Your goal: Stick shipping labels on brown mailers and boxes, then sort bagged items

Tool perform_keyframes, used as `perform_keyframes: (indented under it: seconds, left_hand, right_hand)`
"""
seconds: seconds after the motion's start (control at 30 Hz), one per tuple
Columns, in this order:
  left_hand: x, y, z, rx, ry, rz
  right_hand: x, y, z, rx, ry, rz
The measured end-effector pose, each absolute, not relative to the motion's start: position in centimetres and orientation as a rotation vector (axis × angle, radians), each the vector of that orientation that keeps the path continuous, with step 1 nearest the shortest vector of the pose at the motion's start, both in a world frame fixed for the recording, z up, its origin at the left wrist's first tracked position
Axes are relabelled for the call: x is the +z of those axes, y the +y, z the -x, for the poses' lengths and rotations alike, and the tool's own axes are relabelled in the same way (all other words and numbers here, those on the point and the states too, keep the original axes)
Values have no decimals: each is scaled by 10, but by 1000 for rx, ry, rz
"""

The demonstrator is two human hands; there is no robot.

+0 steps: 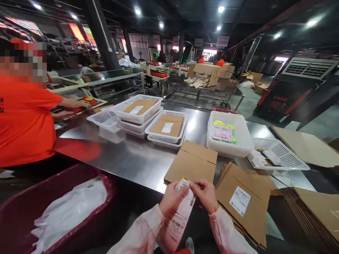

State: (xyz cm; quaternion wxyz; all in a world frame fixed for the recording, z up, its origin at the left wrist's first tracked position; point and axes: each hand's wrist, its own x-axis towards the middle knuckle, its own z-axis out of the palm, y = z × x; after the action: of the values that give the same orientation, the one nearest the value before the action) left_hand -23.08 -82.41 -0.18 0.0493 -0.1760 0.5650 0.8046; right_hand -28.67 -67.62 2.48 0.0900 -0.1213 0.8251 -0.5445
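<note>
Low in the middle of the view, my left hand (171,200) and my right hand (206,195) both pinch the top of a long white shipping label (180,215) printed with barcodes. The label hangs down between my pale pink sleeves. Just beyond my fingers a flat folded cardboard box (192,163) lies on the steel table (132,158). To my right lies another flattened box with a white sticker (245,201).
White mesh baskets with labelled parcels (167,126) and a white tub (229,134) stand on the table. A person in an orange shirt (25,120) works at the left. A dark red bin with white plastic (60,211) sits lower left. Flat cartons are stacked at right (315,211).
</note>
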Motion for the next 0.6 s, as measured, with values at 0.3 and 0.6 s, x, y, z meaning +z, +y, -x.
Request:
perform_keyframes:
  seconds: [0.3,0.6]
  left_hand:
    - [-53,-869,177,2297,1314,282]
    - [-8,-902,177,2341,1566,428]
  right_hand:
    - [-13,-696,399,-992,3067,29]
    - [-24,-709,316,-301,2653,1288]
